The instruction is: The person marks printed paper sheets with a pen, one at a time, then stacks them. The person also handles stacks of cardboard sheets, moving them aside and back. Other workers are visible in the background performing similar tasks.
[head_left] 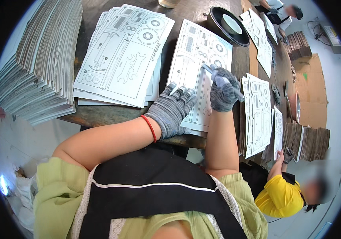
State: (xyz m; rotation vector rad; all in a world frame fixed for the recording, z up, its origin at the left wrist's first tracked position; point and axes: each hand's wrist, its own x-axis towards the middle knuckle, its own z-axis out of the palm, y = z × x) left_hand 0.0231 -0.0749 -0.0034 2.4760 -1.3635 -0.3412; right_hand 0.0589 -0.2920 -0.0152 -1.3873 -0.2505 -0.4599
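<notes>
A white board [184,55] printed with line drawings of tools, washers and small parts lies in front of me at the table edge. My left hand [171,109], in a grey striped knit glove, rests flat on its lower left with fingers stretched out. Over the board's right side, my gloved right hand [224,92] is closed around a slim silver-grey, pen-like tool [207,69]. One end of it points up-left at the print; the other sticks out past the little-finger side. Its exact kind is unclear, and whether its end touches the board I cannot tell.
Similar printed boards [118,59] are piled at left, beside a tall cardboard stack [47,59]. Another printed pile [260,115] stands at right. A black bowl [211,18] with a pale inside sits beyond. Co-workers in yellow [280,197] and white [280,14] are at right.
</notes>
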